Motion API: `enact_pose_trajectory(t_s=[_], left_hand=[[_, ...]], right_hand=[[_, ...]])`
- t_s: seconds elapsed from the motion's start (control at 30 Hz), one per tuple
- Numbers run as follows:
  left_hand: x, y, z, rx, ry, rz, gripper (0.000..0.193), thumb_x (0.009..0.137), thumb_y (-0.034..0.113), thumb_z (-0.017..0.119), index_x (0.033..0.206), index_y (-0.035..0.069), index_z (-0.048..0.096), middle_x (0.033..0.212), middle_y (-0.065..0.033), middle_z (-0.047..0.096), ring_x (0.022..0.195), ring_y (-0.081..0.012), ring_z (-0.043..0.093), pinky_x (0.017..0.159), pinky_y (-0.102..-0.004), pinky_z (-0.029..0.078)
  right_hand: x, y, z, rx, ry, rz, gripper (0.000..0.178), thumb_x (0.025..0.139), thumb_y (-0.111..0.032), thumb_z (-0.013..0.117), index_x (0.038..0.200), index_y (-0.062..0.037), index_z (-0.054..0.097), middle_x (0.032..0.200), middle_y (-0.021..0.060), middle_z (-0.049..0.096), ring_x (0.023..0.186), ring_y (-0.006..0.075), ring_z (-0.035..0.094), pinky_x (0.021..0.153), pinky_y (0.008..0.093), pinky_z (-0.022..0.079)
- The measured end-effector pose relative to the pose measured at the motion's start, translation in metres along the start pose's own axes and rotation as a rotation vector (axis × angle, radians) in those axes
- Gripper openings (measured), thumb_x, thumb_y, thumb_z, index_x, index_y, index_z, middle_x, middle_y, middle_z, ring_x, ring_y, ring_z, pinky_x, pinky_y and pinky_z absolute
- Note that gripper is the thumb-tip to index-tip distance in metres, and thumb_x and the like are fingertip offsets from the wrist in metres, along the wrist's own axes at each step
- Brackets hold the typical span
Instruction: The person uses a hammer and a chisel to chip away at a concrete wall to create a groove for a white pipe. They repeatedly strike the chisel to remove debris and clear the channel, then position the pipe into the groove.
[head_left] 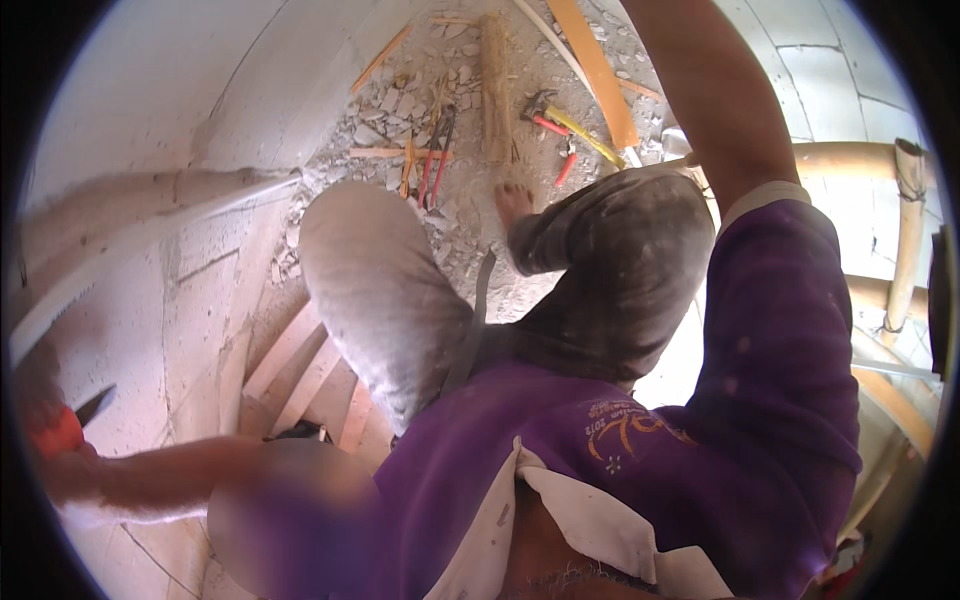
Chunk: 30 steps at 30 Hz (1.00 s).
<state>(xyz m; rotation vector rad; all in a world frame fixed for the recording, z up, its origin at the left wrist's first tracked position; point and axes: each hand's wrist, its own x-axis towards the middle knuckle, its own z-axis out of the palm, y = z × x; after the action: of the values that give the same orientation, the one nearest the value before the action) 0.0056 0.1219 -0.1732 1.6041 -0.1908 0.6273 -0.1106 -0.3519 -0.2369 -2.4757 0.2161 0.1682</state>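
"Pale walls (270, 80) enclose a floor (465, 235) strewn with rubble (375, 130). Where's the right hand?"

"Out of sight. The right arm (735, 100) runs past the top edge, so I can't tell how those fingers are."

"And beyond the knees?"

"One timber (495, 90), then red-handled cutters (444, 155) and a yellow-handled hammer (585, 137)."

"The left hand (62, 472)?"

"Far left by the wall. A red object (58, 432) is against it, near a dark pointed piece (95, 403). It's too dim to tell whether the fingers grip."
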Motion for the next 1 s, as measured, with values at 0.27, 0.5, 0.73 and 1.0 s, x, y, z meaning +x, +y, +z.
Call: enact_pose_trajectory(t_s=[0.27, 0.5, 0.73, 1.0], left_hand=[[-0.007, -0.031, -0.066, 0.454, -0.252, -0.030, 0.020, 0.087, 0.023, 0.071, 0.088, 0.010, 0.056, 0.061, 0.0064, 0.041, 0.052, -0.0044, 0.040, 0.046, -0.0206, 0.032], [-0.134, -0.120, -0.086, 0.882, -0.906, -0.769, 0.030, 0.076, 0.024, 0.079, 0.095, 0.007, 0.063, 0.068, 0.0022, 0.054, 0.053, -0.0066, 0.050, 0.046, -0.0234, 0.040], [-0.209, -0.192, -0.140, 0.825, -0.977, -1.121, 0.023, 0.079, 0.010, 0.074, 0.098, 0.004, 0.064, 0.071, 0.0000, 0.061, 0.056, -0.0083, 0.055, 0.051, -0.0243, 0.045], [-0.200, -0.168, -0.077, 0.709, -0.992, -0.273, 0.022, 0.093, 0.003, 0.066, 0.115, 0.000, 0.063, 0.107, -0.0113, 0.072, 0.098, -0.0148, 0.067, 0.086, -0.0310, 0.054]], right_hand=[[-0.149, 0.333, 0.193, -0.531, -0.478, 0.603, 0.036, 0.085, -0.029, 0.063, 0.110, -0.0037, 0.067, 0.103, 0.0212, 0.069, 0.099, 0.0351, 0.066, 0.086, 0.0450, 0.051], [-0.253, 0.369, 0.309, -0.188, -0.197, 0.885, 0.041, 0.084, -0.014, 0.055, 0.123, -0.0014, 0.057, 0.116, 0.0262, 0.065, 0.112, 0.0410, 0.062, 0.095, 0.0490, 0.048], [-0.250, 0.390, 0.324, -0.236, -0.240, 0.896, 0.036, 0.090, -0.023, 0.055, 0.119, -0.0013, 0.057, 0.114, 0.0264, 0.065, 0.109, 0.0414, 0.063, 0.093, 0.0505, 0.048], [-0.201, 0.356, 0.240, -0.280, -0.302, 0.806, 0.031, 0.086, -0.025, 0.063, 0.102, 0.0006, 0.063, 0.093, 0.0235, 0.068, 0.096, 0.0382, 0.067, 0.086, 0.0479, 0.052]])
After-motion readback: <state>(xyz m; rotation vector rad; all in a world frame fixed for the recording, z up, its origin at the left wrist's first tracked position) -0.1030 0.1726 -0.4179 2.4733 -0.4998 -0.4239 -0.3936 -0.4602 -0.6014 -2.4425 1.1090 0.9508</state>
